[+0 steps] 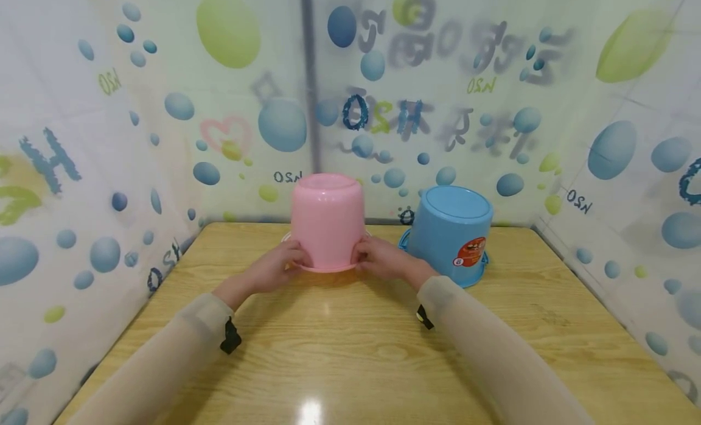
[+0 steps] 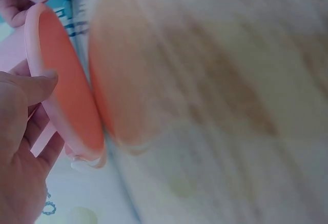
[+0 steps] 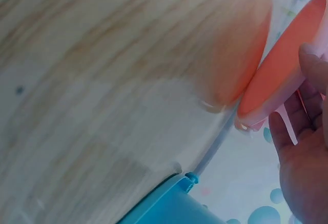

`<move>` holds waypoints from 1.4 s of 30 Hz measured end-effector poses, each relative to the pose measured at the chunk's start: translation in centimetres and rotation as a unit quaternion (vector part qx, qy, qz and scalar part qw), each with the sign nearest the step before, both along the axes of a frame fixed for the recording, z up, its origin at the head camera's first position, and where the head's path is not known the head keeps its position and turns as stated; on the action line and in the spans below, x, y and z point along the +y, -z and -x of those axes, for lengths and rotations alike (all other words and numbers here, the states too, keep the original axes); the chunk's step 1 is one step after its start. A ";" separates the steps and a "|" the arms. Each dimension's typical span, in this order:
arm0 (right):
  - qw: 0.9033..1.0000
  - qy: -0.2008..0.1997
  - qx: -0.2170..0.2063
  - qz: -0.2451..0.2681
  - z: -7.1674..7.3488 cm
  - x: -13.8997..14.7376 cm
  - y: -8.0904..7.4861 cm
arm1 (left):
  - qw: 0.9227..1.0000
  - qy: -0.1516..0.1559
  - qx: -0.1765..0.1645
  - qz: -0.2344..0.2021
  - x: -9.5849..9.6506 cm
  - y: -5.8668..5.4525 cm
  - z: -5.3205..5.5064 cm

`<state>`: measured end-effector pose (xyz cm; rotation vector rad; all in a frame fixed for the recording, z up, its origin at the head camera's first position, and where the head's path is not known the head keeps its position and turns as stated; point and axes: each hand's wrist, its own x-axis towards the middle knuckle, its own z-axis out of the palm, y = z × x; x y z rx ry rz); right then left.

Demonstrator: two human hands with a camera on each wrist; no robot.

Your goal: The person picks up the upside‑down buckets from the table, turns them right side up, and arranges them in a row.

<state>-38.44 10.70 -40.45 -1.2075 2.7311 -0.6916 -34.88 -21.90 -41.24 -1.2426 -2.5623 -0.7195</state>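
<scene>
At the left of the head view, the bare left hand (image 1: pixel 274 266) meets the side of an upside-down, glossy pink plastic bucket (image 1: pixel 327 224) near its lower edge. The head view shows this bucket's base uppermost and hides its mouth; the left wrist view looks into the mouth, where the inside appears orange-red, with a pale handle (image 2: pixel 88 162) at the rim. Both wrist views show the near side of the rim tipped up off the shiny, wood-grained table (image 1: pixel 306 333), which mirrors it; whether the far edge touches the tabletop, I cannot tell.

Farther right come the bare right hand (image 1: pixel 386 259) and an upside-down blue plastic bucket (image 1: pixel 443 230), standing apart from the pink one. Only the head view shows its round base and red oval label (image 1: pixel 471 252); the right wrist view catches just part of its side and rim.

As for the grip, the left hand pinches the pink rim, thumb over the edge and fingers spread along the outer wall, the gap between them filled by the rim. The right hand mirrors this on the opposite side, its thumb likewise over the edge.
</scene>
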 end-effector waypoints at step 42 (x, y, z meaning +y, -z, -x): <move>0.986 0.000 -0.042 0.163 -1.9 -0.3 -6.0 | 0.992 -0.051 0.038 -0.110 -1.3 -6.8 -1.1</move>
